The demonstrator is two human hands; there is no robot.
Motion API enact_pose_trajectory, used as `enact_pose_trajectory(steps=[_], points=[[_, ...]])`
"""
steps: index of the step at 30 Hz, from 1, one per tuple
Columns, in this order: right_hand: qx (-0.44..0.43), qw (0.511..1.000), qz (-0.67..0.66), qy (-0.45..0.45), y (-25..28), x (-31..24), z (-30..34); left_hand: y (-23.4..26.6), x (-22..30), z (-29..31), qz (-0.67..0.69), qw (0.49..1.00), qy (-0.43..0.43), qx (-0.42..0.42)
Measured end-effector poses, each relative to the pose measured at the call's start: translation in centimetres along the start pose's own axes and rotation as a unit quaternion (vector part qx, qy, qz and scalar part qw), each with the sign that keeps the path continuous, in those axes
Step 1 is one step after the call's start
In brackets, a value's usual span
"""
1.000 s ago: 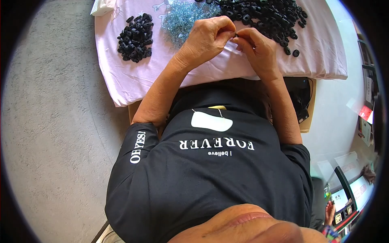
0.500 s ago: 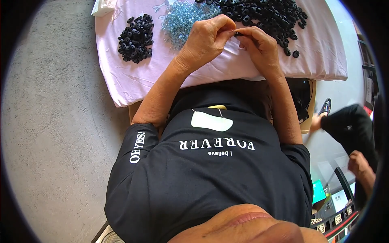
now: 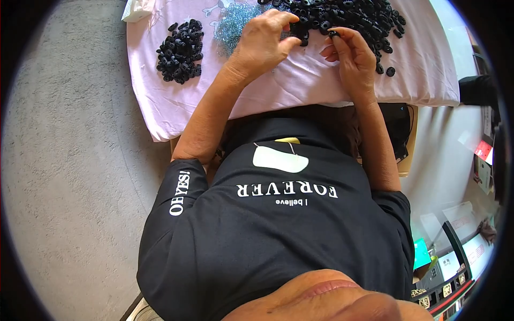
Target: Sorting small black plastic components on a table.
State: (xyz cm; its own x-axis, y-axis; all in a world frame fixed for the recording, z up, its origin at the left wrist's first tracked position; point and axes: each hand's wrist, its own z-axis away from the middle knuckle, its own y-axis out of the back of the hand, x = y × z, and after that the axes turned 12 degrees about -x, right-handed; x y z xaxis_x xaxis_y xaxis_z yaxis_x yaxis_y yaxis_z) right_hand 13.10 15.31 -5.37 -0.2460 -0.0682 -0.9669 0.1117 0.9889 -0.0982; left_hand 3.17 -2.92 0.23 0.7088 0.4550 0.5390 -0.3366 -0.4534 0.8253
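Observation:
My left hand (image 3: 266,40) is raised over the table beside a heap of small clear bluish pieces (image 3: 230,27). Its thumb and fingers are spread apart, and I see nothing between them. To its right, my right hand (image 3: 354,59) pinches a small black ring-shaped part (image 3: 333,34) between thumb and forefinger. The remaining fingers of that hand are bent loosely. Just beyond both hands lies a large spread of similar black ribbed parts (image 3: 369,27). A smaller pile of black parts (image 3: 180,51) sits at the left of the table.
A pale pink cloth (image 3: 300,88) covers the table. At its far left corner stands a white box or packet (image 3: 138,9). A dark object (image 3: 397,125) shows under the table's right side. Boxes and a teal item (image 3: 420,252) stand at the lower right.
My hands have moved apart from where they met. The left has opened its fingers; the right has drawn right with the black part. Another person at the right has moved mostly out of sight.

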Motion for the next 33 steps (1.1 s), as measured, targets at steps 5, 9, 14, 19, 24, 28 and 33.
enact_pose_trajectory(steps=[5,9,14,19,24,28,33], points=[[0.044,0.999,-0.002,0.005,-0.1,-0.1,-0.1,-1.1,-0.2,-1.0,-0.100,0.995,-0.019,-0.011],[0.063,0.998,-0.008,0.014,-0.1,0.1,-0.3,-1.0,0.3,-3.4,-0.007,0.996,-0.088,0.029],[0.094,0.996,0.001,0.012,0.0,0.2,-0.3,-0.6,1.6,-5.7,0.086,0.989,-0.118,-0.017],[0.123,0.992,-0.030,0.010,0.0,-0.1,-0.4,0.4,1.0,-5.3,0.221,0.975,-0.014,-0.021],[0.115,0.993,-0.020,0.015,0.1,-0.1,-0.4,0.3,-0.1,-4.5,0.074,0.995,-0.057,0.016],[0.106,0.994,-0.011,0.015,0.2,-0.1,-0.4,0.1,0.6,-4.2,0.019,1.000,-0.021,-0.008],[0.106,0.994,-0.017,0.004,0.1,-0.1,-0.3,-1.5,0.3,-3.4,-0.007,0.999,-0.043,-0.024]])
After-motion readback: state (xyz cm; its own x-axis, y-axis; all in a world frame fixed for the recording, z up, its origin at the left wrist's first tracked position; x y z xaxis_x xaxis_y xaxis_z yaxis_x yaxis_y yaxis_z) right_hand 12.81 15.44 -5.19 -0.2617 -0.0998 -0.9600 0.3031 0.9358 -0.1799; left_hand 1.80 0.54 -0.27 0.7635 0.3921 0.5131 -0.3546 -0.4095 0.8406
